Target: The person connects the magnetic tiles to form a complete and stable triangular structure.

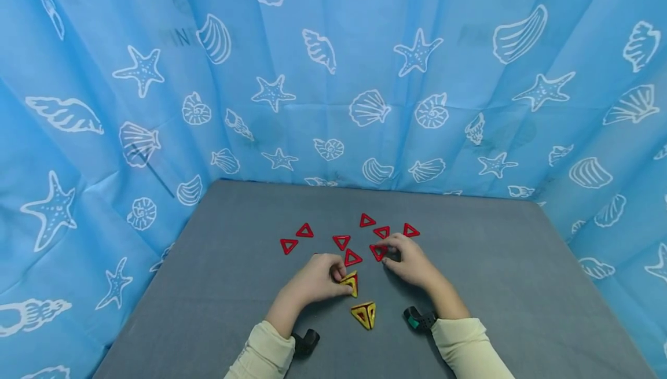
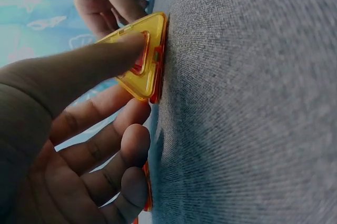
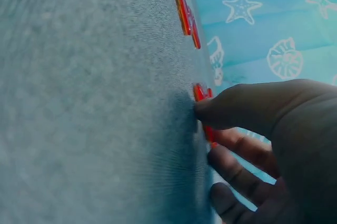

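Note:
My left hand (image 1: pixel 340 278) holds a yellow-and-red triangle piece (image 1: pixel 351 282) standing on edge on the grey table (image 1: pixel 219 263). In the left wrist view the thumb (image 2: pixel 105 58) presses on the yellow triangle (image 2: pixel 145 71), with the fingers curled beneath it. My right hand (image 1: pixel 389 254) pinches a flat red triangle (image 1: pixel 378 251). In the right wrist view its thumb (image 3: pixel 237 105) touches that red triangle (image 3: pixel 201 93) at the table surface. A second yellow-and-red triangle assembly (image 1: pixel 364 314) stands between my forearms.
Several loose red triangles (image 1: pixel 341 241) lie flat on the table beyond my hands, spread from left (image 1: pixel 288 245) to right (image 1: pixel 410 230). A blue curtain (image 1: pixel 333 78) with shell prints encloses the back and sides of the table.

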`<state>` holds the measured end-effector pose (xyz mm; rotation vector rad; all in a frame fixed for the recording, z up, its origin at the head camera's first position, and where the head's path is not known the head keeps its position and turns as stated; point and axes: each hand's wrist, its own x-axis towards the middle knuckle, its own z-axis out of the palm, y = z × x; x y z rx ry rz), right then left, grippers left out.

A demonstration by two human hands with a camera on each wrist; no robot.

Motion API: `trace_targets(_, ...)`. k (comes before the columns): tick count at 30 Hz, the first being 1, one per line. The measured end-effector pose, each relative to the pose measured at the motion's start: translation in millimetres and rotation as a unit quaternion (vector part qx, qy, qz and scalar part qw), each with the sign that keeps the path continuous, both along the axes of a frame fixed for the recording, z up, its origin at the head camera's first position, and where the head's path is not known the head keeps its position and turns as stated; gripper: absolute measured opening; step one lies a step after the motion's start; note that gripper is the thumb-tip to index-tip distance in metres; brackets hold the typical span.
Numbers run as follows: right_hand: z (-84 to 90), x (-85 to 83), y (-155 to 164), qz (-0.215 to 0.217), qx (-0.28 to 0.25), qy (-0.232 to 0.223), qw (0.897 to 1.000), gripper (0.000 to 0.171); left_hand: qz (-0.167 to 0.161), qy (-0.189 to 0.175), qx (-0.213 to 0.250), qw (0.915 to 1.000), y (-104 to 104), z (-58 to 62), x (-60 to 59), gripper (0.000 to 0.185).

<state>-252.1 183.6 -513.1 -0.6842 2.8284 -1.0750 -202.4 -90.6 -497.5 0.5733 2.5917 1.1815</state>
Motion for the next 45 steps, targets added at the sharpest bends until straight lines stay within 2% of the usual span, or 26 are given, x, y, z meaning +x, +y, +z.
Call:
trace_targets(9,3.1,4.7,-2,-0.002,0.011,-0.016,1.0,0.037,0.001,0.001,-0.002,1.0,-2,2.2,-0.3,0.017)
trace_targets(15,2.7,5.0,-2,-0.01,0.007,-0.022,1.0,0.027,0.005,-0.009,0.005,0.9999,-2,2.6,-0.6,0.012)
trace_targets(21,4.5,6.4,3,0.042,-0.011,-0.026,0.999,0.022,0.014,-0.02,0.009,0.9997,-3,2.2,-1.3,0.01)
trace_targets(27,5.4,8.7,2,0.105,-0.023,-0.058,0.992,0.012,0.019,-0.024,0.003,0.9995,-2,1.6,-2.2,0.011)
trace_targets(31,5.7,11.3,-2,0.121,-0.028,-0.073,0.99,0.011,0.021,-0.023,0.001,0.9995,-1,1.3,-2.7,0.011)
trace_targets(45,7.4,15.8,-7,0.147,-0.046,-0.104,0.983,0.024,0.021,-0.021,-0.003,0.9996,0,-1.1,-3.7,0.014)
